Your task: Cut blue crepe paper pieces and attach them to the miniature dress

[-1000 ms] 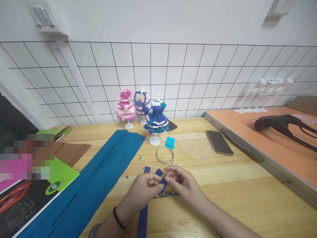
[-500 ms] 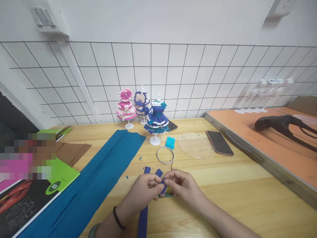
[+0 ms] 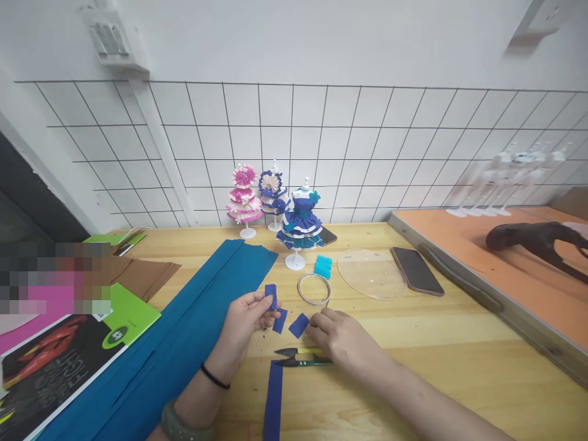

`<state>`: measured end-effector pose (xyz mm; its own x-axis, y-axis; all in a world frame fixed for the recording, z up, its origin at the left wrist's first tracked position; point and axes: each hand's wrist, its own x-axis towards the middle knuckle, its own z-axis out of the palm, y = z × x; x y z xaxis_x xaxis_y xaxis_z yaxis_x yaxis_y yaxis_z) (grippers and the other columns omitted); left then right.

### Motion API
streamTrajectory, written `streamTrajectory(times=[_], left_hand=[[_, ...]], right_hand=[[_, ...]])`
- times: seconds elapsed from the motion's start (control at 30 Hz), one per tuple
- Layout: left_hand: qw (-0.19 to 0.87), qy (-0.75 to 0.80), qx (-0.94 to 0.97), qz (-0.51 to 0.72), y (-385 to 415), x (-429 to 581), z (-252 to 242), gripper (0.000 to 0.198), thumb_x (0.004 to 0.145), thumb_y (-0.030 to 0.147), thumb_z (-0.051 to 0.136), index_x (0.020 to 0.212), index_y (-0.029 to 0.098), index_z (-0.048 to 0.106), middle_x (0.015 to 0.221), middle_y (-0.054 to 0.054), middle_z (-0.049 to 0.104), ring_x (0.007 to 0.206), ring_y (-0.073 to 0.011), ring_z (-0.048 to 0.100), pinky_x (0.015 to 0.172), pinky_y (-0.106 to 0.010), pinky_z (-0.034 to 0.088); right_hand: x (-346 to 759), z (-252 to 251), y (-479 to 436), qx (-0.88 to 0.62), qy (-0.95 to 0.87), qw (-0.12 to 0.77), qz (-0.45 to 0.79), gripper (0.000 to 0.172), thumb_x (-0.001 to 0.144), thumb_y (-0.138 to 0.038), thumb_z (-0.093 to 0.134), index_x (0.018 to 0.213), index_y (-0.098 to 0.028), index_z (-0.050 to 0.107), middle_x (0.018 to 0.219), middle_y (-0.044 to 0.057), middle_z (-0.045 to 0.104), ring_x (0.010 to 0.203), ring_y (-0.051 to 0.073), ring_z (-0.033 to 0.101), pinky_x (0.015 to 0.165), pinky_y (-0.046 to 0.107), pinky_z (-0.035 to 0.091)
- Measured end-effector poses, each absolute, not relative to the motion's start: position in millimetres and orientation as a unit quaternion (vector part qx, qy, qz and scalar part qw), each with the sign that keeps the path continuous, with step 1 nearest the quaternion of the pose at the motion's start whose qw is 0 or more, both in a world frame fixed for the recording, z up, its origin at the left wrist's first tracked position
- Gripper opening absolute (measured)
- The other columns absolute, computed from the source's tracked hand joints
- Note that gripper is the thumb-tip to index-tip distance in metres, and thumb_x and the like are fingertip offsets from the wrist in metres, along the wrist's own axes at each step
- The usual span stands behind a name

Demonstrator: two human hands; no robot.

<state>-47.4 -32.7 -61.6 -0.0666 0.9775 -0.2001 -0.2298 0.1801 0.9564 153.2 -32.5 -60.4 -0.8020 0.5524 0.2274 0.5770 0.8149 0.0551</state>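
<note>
Between the thumb and fingers of my left hand (image 3: pixel 250 315) is a small blue-purple paper piece (image 3: pixel 271 296). My right hand (image 3: pixel 337 334) lies low over the table, fingers curled down beside a second blue piece (image 3: pixel 299 326); its fingertips are partly hidden, so what they hold cannot be made out. Another blue piece (image 3: pixel 280 321) lies just under my left fingertips. Thread snips (image 3: pixel 298 357) with dark blades rest below, their handle end by my right hand. A long blue-purple strip (image 3: pixel 273 401) runs toward the near edge.
Behind stand a blue dress figure (image 3: pixel 302 220) and a pink one (image 3: pixel 244 202). A wire ring (image 3: pixel 314 289), a turquoise pack (image 3: pixel 323 266), a clear disc (image 3: pixel 372 274) and a phone (image 3: pixel 417 271) lie beyond my hands. Teal paper (image 3: pixel 197 312) stretches along the left.
My hands have moved apart. My left hand has gone left and up with a blue piece; my right hand has lowered to the table. The snips and separate blue pieces now show.
</note>
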Motion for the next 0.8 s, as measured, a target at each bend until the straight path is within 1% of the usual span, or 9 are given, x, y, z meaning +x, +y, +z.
streamTrajectory(times=[0.13, 0.27, 0.37, 0.47, 0.53, 0.63, 0.7, 0.73, 0.8], left_hand=[[0.581, 0.507, 0.365, 0.521, -33, -45, -61, 0.020, 0.063, 0.030, 0.065, 0.069, 0.011, 0.061, 0.071, -0.009, 0.067, 0.057, -0.0127, 0.060, 0.049, -0.019, 0.044], [0.578, 0.509, 0.363, 0.524, -33, -45, -59, 0.019, 0.064, 0.029, 0.065, 0.068, 0.011, 0.061, 0.071, -0.008, 0.067, 0.056, -0.0116, 0.059, 0.048, -0.018, 0.043], [0.576, 0.510, 0.362, 0.527, -33, -46, -60, 0.019, 0.065, 0.029, 0.064, 0.066, 0.011, 0.060, 0.067, -0.006, 0.066, 0.055, -0.0109, 0.059, 0.048, -0.018, 0.043], [0.573, 0.509, 0.362, 0.531, -33, -46, -62, 0.019, 0.065, 0.029, 0.064, 0.066, 0.010, 0.060, 0.065, -0.006, 0.065, 0.055, -0.0111, 0.059, 0.048, -0.018, 0.043], [0.570, 0.509, 0.362, 0.533, -33, -45, -62, 0.020, 0.065, 0.030, 0.064, 0.068, 0.010, 0.060, 0.066, -0.007, 0.065, 0.056, -0.0116, 0.059, 0.048, -0.018, 0.044], [0.568, 0.512, 0.365, 0.531, -33, -42, -63, 0.021, 0.063, 0.030, 0.065, 0.069, 0.010, 0.060, 0.068, -0.007, 0.066, 0.058, -0.0130, 0.060, 0.049, -0.019, 0.045], [0.569, 0.513, 0.369, 0.527, -34, -39, -64, 0.022, 0.063, 0.031, 0.066, 0.069, 0.010, 0.061, 0.068, -0.008, 0.067, 0.059, -0.0141, 0.061, 0.051, -0.021, 0.046], [0.571, 0.511, 0.373, 0.523, -35, -37, -65, 0.022, 0.063, 0.031, 0.065, 0.069, 0.010, 0.061, 0.069, -0.008, 0.067, 0.060, -0.0147, 0.061, 0.052, -0.022, 0.047], [0.579, 0.507, 0.381, 0.512, -36, -32, -66, 0.022, 0.064, 0.031, 0.064, 0.070, 0.010, 0.062, 0.067, -0.007, 0.067, 0.060, -0.0149, 0.061, 0.053, -0.023, 0.047]], right_hand=[[141, -52, -27, -0.238, -0.961, 0.043, -0.134, 0.015, 0.081, -0.009, 0.044, 0.076, -0.013, 0.058, 0.072, 0.006, 0.054, 0.068, 0.018, 0.046, 0.058, 0.029, 0.032], [132, -48, -23, -0.191, -0.971, 0.002, -0.146, 0.016, 0.079, -0.009, 0.046, 0.070, -0.013, 0.058, 0.071, 0.006, 0.054, 0.067, 0.018, 0.045, 0.056, 0.030, 0.030], [132, -55, -18, -0.164, -0.976, 0.008, -0.145, 0.020, 0.081, -0.009, 0.043, 0.070, -0.013, 0.059, 0.072, 0.008, 0.055, 0.067, 0.018, 0.045, 0.055, 0.030, 0.030], [135, -62, -14, -0.179, -0.977, 0.045, -0.107, 0.024, 0.084, -0.008, 0.037, 0.075, -0.012, 0.059, 0.073, 0.009, 0.056, 0.067, 0.018, 0.047, 0.058, 0.030, 0.032], [138, -63, -14, -0.221, -0.970, 0.102, -0.015, 0.026, 0.086, -0.010, 0.035, 0.075, -0.012, 0.059, 0.075, 0.009, 0.057, 0.069, 0.017, 0.049, 0.061, 0.030, 0.034], [137, -59, -19, -0.313, -0.887, 0.240, 0.240, 0.023, 0.086, -0.021, 0.039, 0.075, -0.015, 0.059, 0.077, 0.006, 0.059, 0.071, 0.015, 0.052, 0.062, 0.026, 0.038], [133, -56, -23, -0.369, -0.767, 0.322, 0.415, 0.022, 0.082, -0.031, 0.047, 0.074, -0.015, 0.058, 0.070, 0.003, 0.059, 0.064, 0.014, 0.052, 0.058, 0.023, 0.039], [131, -55, -25, -0.389, -0.706, 0.348, 0.478, 0.023, 0.079, -0.036, 0.051, 0.072, -0.015, 0.059, 0.064, 0.001, 0.058, 0.059, 0.013, 0.052, 0.056, 0.023, 0.039], [128, -56, -28, -0.412, -0.617, 0.374, 0.556, 0.025, 0.072, -0.040, 0.058, 0.069, -0.015, 0.060, 0.054, -0.002, 0.054, 0.051, 0.011, 0.048, 0.052, 0.022, 0.038]])
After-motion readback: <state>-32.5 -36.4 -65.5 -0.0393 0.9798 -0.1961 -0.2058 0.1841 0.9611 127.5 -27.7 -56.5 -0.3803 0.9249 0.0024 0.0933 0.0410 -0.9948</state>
